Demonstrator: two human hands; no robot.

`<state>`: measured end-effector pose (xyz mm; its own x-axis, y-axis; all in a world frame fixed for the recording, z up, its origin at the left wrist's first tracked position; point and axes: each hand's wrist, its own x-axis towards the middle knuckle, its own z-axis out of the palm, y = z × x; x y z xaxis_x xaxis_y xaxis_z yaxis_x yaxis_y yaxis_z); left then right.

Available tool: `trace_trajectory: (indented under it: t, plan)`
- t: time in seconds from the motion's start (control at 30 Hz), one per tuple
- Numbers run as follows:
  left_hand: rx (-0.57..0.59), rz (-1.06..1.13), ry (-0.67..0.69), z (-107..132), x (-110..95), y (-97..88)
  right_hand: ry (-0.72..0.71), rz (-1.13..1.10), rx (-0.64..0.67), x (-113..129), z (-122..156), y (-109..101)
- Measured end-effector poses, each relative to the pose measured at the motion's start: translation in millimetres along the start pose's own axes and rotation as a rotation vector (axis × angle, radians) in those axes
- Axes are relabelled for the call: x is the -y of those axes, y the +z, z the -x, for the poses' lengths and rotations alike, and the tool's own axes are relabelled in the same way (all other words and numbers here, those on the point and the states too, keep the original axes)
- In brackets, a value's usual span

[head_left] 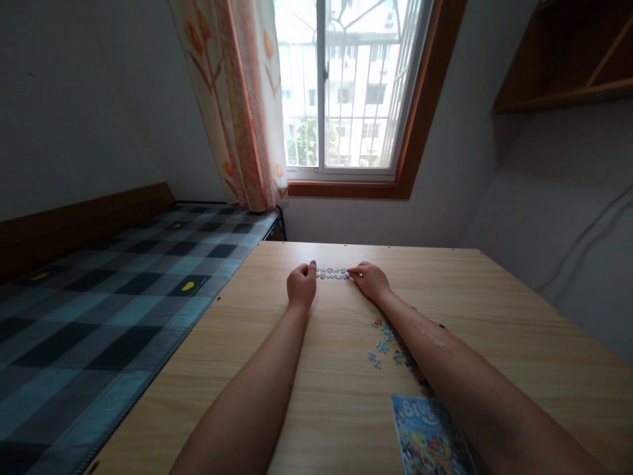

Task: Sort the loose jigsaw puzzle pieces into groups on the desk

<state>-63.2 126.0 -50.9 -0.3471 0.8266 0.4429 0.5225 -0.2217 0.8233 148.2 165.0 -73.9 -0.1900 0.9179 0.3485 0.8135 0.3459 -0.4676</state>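
Note:
Near the far side of the table, a narrow strip of joined jigsaw pieces lies between my two hands. My left hand is closed, its fingers curled and its thumb up against the strip's left end. At the right end, the fingertips of my right hand pinch a jigsaw piece at the strip's edge, mostly hidden by the fingers. Several loose jigsaw pieces are scattered beside my right forearm, which covers part of the pile. Closer to me lies a colourful printed sheet with cartoon figures, partly under my right arm.
The pale wooden table extends toward the wall below a window. A bed with a checked cover adjoins the table's left edge. Flowered curtains hang at the window, and a wooden shelf is fixed at upper right.

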Motion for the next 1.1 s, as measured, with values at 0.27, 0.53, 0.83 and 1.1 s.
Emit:
trace_trajectory:
  t: [0.27,0.53,0.83,1.1]
  plan:
    - [0.0,-0.002,-0.002,0.3,-0.4,0.1,-0.027,-0.01,-0.038,-2.4,-8.7,7.6]
    - [-0.003,0.003,-0.013,0.2,-2.5,-0.8,0.064,-0.1,-0.026,-12.7,-35.0,11.9]
    - [-0.005,-0.018,-0.005,0.2,-2.2,-1.1,0.108,-0.109,0.019,-13.4,-43.2,16.9]
    - [-0.008,0.001,0.001,0.9,-3.9,-2.6,0.089,-0.105,0.038,-14.5,-42.1,16.0]
